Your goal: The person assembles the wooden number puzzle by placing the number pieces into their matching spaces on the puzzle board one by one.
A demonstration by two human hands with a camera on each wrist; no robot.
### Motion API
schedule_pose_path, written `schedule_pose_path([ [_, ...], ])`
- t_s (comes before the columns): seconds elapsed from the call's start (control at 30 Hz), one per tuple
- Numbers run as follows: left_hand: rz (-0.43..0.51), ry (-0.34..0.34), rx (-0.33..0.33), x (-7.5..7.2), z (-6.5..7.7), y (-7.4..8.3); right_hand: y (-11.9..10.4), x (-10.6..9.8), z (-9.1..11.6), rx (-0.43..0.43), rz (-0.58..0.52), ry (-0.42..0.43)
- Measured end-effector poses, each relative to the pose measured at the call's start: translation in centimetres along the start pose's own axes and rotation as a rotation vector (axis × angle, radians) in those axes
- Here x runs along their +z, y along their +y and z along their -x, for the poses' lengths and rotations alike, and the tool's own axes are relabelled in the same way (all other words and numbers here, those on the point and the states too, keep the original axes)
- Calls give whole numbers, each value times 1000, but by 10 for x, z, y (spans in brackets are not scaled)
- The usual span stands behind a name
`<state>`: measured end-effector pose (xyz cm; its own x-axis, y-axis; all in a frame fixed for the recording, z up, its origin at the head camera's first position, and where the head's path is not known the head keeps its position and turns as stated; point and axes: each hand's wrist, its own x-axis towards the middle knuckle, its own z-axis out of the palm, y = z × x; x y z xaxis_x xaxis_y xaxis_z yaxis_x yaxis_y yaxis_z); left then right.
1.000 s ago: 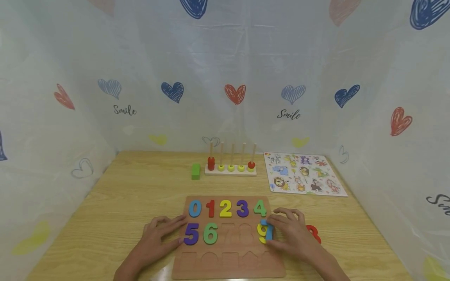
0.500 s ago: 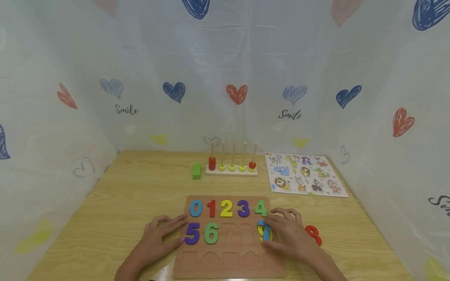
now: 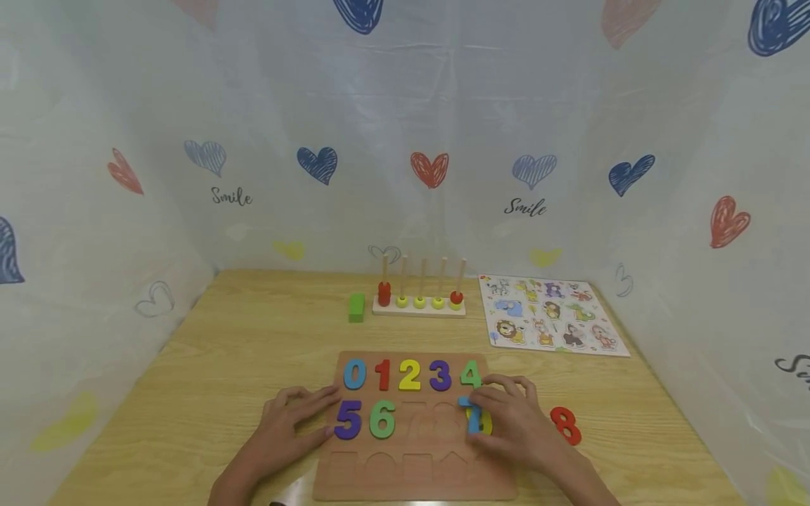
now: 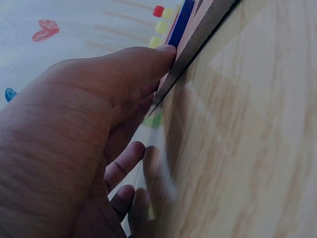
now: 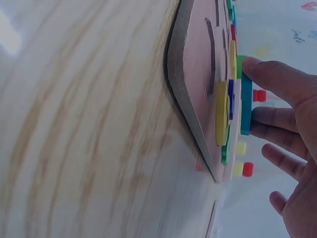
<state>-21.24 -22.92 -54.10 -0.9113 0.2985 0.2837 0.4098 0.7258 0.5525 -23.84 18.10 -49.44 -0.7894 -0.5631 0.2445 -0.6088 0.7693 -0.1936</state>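
A brown wooden number board [image 3: 411, 445] lies flat on the table, with digits 0 to 4 along its top row. Below them sit a purple 5 [image 3: 348, 420] and a green 6 [image 3: 382, 420], followed by vacant recesses shaped 7 and 8. My right hand [image 3: 525, 430] pinches a blue number 7 [image 5: 246, 106] between thumb and fingers. That piece is held above the yellow 9 [image 5: 222, 114] and partly covers it in the head view. My left hand [image 3: 285, 430] touches the board's left edge, its fingers extended and relaxed.
A red 8 [image 3: 566, 426] lies on the table right of the board. Farther back are a green block [image 3: 357, 308], a bead-and-peg counter [image 3: 419, 309] and an animal puzzle [image 3: 552, 316]. A curtain printed with hearts surrounds the table.
My right hand has moved slightly left with the blue 7, uncovering more of the red 8. The left hand stays at the board's edge. The head view has shifted a little.
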Motion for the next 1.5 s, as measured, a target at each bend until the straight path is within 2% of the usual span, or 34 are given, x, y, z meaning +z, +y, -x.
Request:
schedule_pose_path([
  [0.23, 21, -50, -52, -1, -1, -1, -2, 3, -2, -31, 3, 34],
  [0.37, 16, -60, -55, 1, -2, -3, -3, 5, -2, -29, 12, 35],
  [0.63, -6, -40, -37, 2, -1, -3, -6, 6, -5, -42, -50, 18],
  [0.87, 6, -49, -47, 2, -1, -4, -10, 8, -8, -70, -103, 24],
  [1.23, 5, -40, -41, 2, -1, -4, -16, 12, -14, -109, -116, 37],
  [1.5, -7, -24, -27, 2, -1, -4, -22, 15, -19, -107, -104, 19],
])
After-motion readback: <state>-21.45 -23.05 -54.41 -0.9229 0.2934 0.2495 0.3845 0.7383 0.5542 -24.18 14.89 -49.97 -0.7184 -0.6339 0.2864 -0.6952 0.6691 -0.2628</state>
